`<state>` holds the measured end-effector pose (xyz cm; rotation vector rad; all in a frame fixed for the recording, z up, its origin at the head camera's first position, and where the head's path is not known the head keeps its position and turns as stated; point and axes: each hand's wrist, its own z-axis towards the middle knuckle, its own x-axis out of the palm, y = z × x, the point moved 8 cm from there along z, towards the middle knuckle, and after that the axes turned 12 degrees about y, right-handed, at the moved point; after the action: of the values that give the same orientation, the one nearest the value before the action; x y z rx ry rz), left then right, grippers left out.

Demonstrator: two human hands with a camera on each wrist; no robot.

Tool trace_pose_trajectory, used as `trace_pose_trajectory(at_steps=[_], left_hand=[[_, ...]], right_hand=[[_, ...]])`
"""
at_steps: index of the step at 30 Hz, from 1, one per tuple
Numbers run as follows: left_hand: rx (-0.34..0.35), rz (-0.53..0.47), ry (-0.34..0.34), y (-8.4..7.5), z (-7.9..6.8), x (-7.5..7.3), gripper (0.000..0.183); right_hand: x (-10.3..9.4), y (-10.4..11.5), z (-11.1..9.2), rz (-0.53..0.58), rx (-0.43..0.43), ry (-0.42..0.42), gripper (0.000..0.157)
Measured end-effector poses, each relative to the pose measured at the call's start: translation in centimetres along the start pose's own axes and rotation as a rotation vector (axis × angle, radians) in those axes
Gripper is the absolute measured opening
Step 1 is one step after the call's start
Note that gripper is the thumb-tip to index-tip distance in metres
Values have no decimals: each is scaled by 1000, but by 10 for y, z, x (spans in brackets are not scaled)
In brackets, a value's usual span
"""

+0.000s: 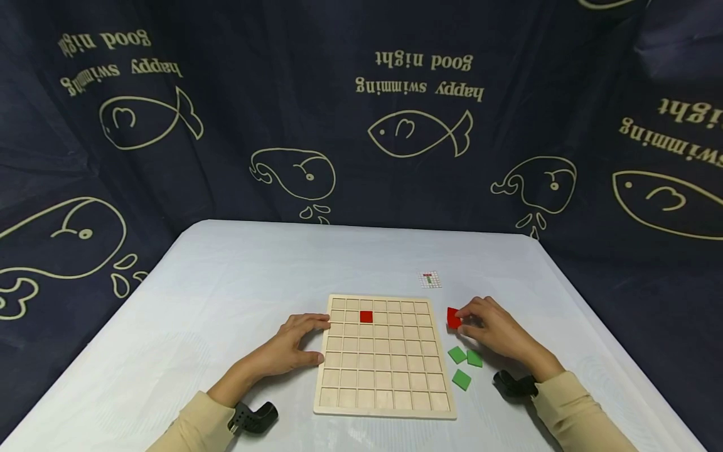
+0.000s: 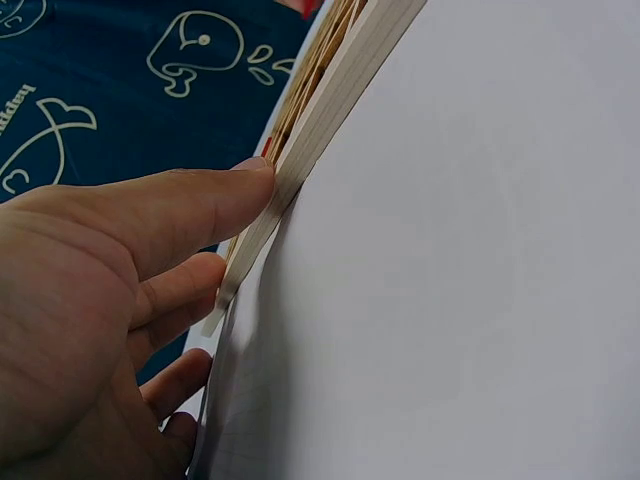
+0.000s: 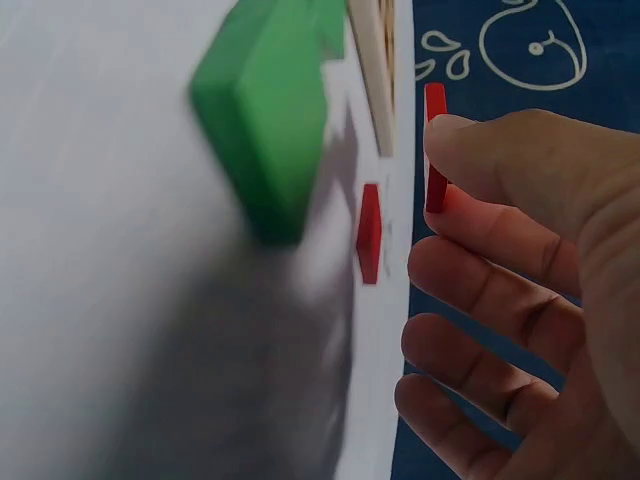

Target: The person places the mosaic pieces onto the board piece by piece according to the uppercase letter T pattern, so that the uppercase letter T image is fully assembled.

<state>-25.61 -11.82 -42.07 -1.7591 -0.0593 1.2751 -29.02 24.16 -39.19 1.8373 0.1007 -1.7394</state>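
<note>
Red, flat and rigid-looking: a thin red square tile (image 3: 435,100) is in the right hand (image 1: 492,326), pinched between thumb and index finger. Gap between those two is about the tile's own breadth; other three fingers loosely bent, holding nothing. Right wrist view puts the tile above the white tabletop (image 1: 271,263), to the right of the board and near its far half. Exact contact partly hidden by the thumb.

A second red tile (image 3: 370,235) lies on the tabletop below. In the head view the red at the fingertips cannot be separated with certainty into the two pieces.

Left hand (image 1: 294,344): fingers extended and spread, thumb apart, resting against the left edge of a pale wooden grid board (image 1: 384,414); no closed grip. The board lies flat. One red square (image 1: 366,317) sits in its second row from the far edge, third column from the left. Right of the board, three green square tiles (image 1: 461,379) lie loose; beyond it, a small printed grid card (image 1: 430,279).

Handling, judged: tiles probably light, stiff, hard to damage; material uncertain, painted wood or plastic. Smooth faces could slide under a fingertip. Best hold seems to be opposite side edges, upper face left bare, so neighbouring ridges do not crowd the fingers. Board likely heavier than any tile yet easily nudged; its thick outer rim is the place to steady it, as the left hand lies.
</note>
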Motion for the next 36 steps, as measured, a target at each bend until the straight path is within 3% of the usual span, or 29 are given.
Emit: trace_pose_trajectory(at_steps=[25,36], left_hand=[[1,-5,4,4,1,0,57],[-12,-26,8,4,0,1,58]], right_hand=[[-3,52,22,31,-82,-59,19],[1,64,29,29,-104,-88,17]])
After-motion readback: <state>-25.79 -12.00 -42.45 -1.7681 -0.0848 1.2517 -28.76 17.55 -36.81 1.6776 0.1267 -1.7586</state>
